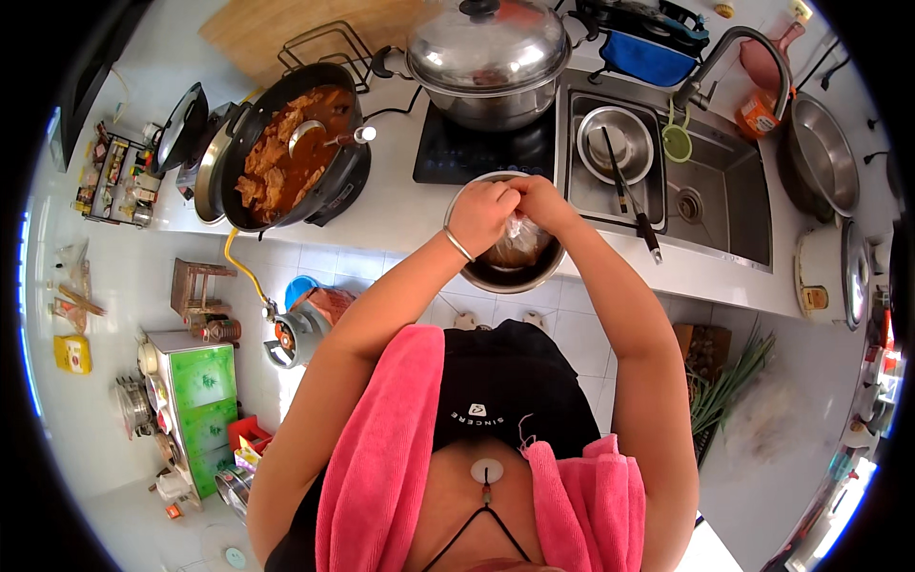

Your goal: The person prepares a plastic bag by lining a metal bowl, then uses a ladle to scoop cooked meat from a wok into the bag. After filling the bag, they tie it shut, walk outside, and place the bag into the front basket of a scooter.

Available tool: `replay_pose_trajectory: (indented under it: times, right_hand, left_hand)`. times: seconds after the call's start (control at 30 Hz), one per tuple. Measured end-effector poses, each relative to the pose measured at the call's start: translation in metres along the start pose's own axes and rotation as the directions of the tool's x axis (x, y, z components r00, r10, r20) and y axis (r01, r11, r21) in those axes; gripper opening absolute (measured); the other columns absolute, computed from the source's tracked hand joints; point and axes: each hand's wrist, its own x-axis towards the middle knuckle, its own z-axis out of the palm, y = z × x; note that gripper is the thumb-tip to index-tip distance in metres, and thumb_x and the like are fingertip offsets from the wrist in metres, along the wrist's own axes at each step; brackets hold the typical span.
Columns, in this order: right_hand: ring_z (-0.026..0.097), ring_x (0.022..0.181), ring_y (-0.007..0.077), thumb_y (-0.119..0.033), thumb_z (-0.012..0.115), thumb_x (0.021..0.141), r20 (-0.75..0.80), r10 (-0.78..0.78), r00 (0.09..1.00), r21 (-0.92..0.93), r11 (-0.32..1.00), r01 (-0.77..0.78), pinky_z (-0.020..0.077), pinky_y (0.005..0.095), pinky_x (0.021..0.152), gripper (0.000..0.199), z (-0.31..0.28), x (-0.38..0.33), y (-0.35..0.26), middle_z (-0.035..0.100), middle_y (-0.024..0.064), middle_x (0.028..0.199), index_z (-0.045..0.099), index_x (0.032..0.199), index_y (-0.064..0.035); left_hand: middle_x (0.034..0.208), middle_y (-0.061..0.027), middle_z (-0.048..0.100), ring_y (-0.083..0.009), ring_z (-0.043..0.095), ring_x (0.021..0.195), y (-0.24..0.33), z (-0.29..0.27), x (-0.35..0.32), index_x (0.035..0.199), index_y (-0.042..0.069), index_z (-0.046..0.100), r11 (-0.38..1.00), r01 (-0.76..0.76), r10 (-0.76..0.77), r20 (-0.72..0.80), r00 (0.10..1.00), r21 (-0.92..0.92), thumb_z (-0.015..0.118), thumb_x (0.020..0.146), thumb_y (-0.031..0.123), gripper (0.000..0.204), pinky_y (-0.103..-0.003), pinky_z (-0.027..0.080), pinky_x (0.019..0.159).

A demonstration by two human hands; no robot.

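A: Holding a small clear plastic bag (519,238) over the steel bowl (496,278), is that it, just above the middle of the frame?

B: Yes. The left hand (479,214) and the right hand (541,200) meet at the bag's top, touching each other, fingers (507,197) closed together and pinched on the neck of the bag. The bowl sits at the near edge of the white table (400,214), below the black induction hob (472,148) with its lidded steel pot (488,57).

A: How should that grip be handled?

B: My judgement: keep the bag low inside the bowl's rim so anything that slips out lands in the bowl, and work the neck with small pulls of the fingertips, not a hard tug, since thin plastic tears sideways.

A: Which way does the bag point?

B: It hangs from the fingers, neck toward the top of the frame and bulging brownish end down into the bowl; its long axis runs roughly up and down in the frame, leaning a little to the lower left. What is inside is too blurred to name.

A: And around it?

B: A black wok of reddish-brown stew with a ladle (286,143) at upper left, and a sink (710,205) holding a small steel bowl at upper right.
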Motion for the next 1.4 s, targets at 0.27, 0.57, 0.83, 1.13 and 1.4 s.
replay_pose_trajectory:
  times: [0.27, 0.57, 0.83, 1.13, 1.4]
  right_hand:
    - [0.063, 0.063, 0.0247, -0.004, 0.06, 0.073, -0.09, -0.193, 0.977, -0.273, 0.948, 0.162, 0.0488, 0.0334, 0.06, 0.013, 0.002, -0.014, -0.007, 0.065, 0.0147, 0.073, 0.067, 0.085, -0.0011]
    - [0.063, 0.065, 0.0265, -0.006, 0.062, 0.073, -0.123, -0.313, 0.942, -0.365, 0.897, 0.251, 0.0497, 0.0343, 0.06, 0.013, 0.004, -0.015, -0.014, 0.064, 0.0149, 0.074, 0.064, 0.085, -0.0014]
    - [0.06, 0.068, 0.0334, -0.011, 0.058, 0.068, -0.058, -0.503, 0.862, -0.773, 0.57, 0.28, 0.0482, 0.0438, 0.062, 0.004, 0.005, -0.002, 0.005, 0.06, 0.0132, 0.07, 0.056, 0.07, -0.0081]
    - [0.062, 0.079, 0.0284, -0.01, 0.053, 0.076, 0.324, -0.331, 0.886, -0.774, 0.446, 0.45, 0.0495, 0.0398, 0.068, 0.012, -0.005, -0.004, -0.015, 0.062, 0.0098, 0.081, 0.061, 0.085, -0.0094]
    - [0.065, 0.074, 0.0245, -0.015, 0.052, 0.079, 0.488, -0.265, 0.832, -0.846, 0.091, 0.526, 0.0501, 0.0372, 0.059, 0.01, -0.01, -0.002, -0.017, 0.064, 0.0059, 0.075, 0.061, 0.079, -0.0113]
  left_hand:
    - [0.074, -0.012, 0.054, -0.034, 0.054, 0.068, -0.005, 0.003, -0.028, 0.076, 0.009, 0.053, 0.962, 0.267, -0.268, 0.012, 0.963, 0.064, 0.06, 0.068, 0.011, 0.011, -0.043, 0.043, 0.057]
    - [0.072, -0.0072, 0.054, -0.0293, 0.054, 0.066, -0.012, 0.0, -0.03, 0.074, 0.011, 0.057, 0.976, 0.215, -0.215, -0.046, 0.975, -0.021, 0.061, 0.067, 0.01, 0.008, -0.042, 0.042, 0.059]
    - [0.072, -0.0115, 0.06, -0.0345, 0.058, 0.069, 0.008, -0.01, -0.058, 0.074, 0.01, 0.061, 0.882, 0.46, -0.45, 0.108, 0.887, -0.104, 0.062, 0.07, 0.008, 0.004, -0.042, 0.047, 0.06]
    - [0.071, -0.0028, 0.059, -0.01, 0.049, 0.067, 0.005, -0.023, -0.022, 0.078, 0.003, 0.062, 0.088, 0.673, -0.747, 0.398, 0.532, -0.734, 0.042, 0.097, 0.037, 0.044, -0.025, 0.039, 0.065]
    - [0.055, 0.0, 0.033, -0.0115, 0.031, 0.054, 0.011, -0.014, -0.038, 0.06, 0.011, 0.033, -0.152, 0.59, -0.68, 0.517, 0.52, -0.793, 0.04, 0.097, 0.041, 0.049, -0.026, 0.026, 0.051]
